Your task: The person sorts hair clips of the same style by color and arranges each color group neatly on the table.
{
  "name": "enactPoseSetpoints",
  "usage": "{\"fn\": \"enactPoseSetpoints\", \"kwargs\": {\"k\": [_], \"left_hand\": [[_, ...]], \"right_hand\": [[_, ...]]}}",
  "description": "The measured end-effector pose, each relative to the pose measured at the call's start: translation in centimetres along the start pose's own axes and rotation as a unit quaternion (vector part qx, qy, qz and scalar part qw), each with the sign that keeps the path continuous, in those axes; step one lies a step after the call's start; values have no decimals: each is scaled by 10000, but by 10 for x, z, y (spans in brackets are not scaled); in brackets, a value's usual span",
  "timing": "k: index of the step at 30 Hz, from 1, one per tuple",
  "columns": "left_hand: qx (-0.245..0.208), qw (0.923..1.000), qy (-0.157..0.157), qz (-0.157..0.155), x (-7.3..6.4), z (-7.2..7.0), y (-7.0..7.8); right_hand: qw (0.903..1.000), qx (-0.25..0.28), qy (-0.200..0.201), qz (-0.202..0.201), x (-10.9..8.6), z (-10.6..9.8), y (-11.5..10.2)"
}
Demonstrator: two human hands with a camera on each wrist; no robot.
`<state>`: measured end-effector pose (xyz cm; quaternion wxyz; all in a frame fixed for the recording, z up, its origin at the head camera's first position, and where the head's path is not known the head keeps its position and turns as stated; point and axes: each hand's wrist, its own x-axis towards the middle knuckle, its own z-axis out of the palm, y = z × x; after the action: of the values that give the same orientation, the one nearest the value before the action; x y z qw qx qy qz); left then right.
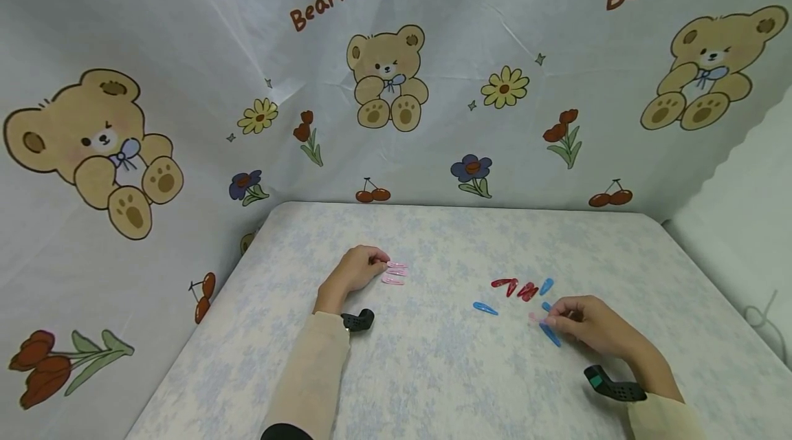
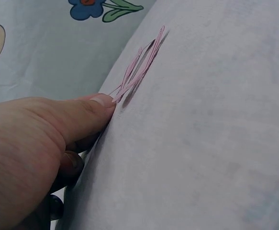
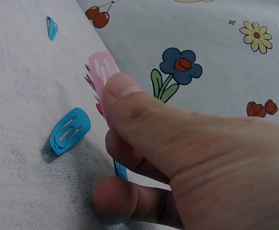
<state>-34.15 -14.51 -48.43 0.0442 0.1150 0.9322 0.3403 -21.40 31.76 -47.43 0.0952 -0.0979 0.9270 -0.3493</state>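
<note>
My right hand [image 1: 590, 323] pinches a pink hair clip [image 3: 101, 67] between thumb and finger, just above the table. Below that hand lies a blue hair clip [image 1: 550, 335], and another blue hair clip [image 1: 546, 306] is partly covered by the fingers. On the left, several pink hair clips [image 1: 394, 273] lie in a small group. At their edge, my left hand [image 1: 357, 269] has thumb and finger at the end of a pink hair clip [image 2: 129, 76], pinching it. The left index fingertip is hidden behind the thumb in the left wrist view.
Several red hair clips [image 1: 528, 291] lie right of centre, with a blue hair clip [image 1: 546, 287] beside them. Another blue hair clip [image 1: 485, 308] sits nearer the middle. A bear-patterned cloth [image 1: 433, 165] hangs behind the pale table [image 1: 433, 371].
</note>
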Motion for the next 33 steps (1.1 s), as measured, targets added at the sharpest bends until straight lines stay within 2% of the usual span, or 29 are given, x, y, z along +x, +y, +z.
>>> {"fn": "enactPoseSetpoints", "kwargs": {"k": [5, 12, 18, 33], "left_hand": [[-22, 10000, 22, 66, -1, 0, 0], [-7, 9999, -21, 108, -2, -1, 1], [-2, 9999, 41, 136, -3, -1, 2], [22, 10000, 55, 39, -2, 1, 1]], "right_hand": [[9993, 356, -24, 93, 0, -1, -2], [9976, 659, -129, -147, -1, -2, -3], [9974, 631, -22, -348, -2, -3, -5], [9972, 396, 603, -205, 1, 1, -16]]}}
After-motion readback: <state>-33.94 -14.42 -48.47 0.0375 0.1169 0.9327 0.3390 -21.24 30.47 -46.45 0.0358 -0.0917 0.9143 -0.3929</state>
